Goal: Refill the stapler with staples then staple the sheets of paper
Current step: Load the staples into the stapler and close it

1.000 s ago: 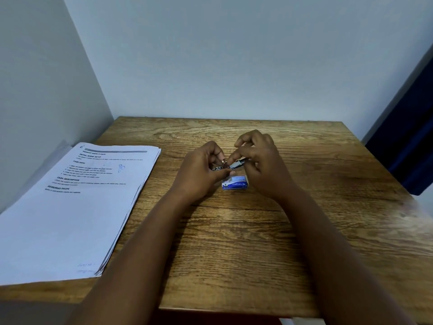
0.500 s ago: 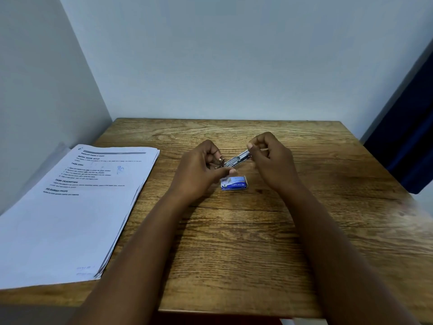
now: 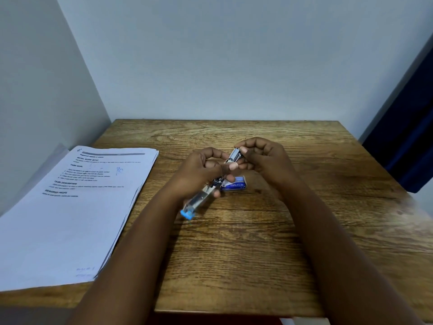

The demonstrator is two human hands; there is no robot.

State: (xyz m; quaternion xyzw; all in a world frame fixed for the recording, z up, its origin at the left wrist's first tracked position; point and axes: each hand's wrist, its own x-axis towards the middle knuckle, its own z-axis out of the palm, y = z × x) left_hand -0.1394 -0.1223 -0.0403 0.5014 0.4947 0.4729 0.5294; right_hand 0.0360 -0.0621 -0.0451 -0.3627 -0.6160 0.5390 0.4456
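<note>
The small chrome stapler with a blue plastic end cap [image 3: 199, 202], swung open above the wooden bench [image 3: 257, 254], is gripped by the left hand [image 3: 201, 172] while the right hand [image 3: 262, 158] pinches its far metal end, the blue staple box [image 3: 235, 185] just beneath both fingers; advisable to steady the body firmly before loading staples.

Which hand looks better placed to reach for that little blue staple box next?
Probably the right hand. It only pinches the far tip of the opened stapler, while the left hand grips its middle. The blue staple box lies just below the right fingers.
</note>
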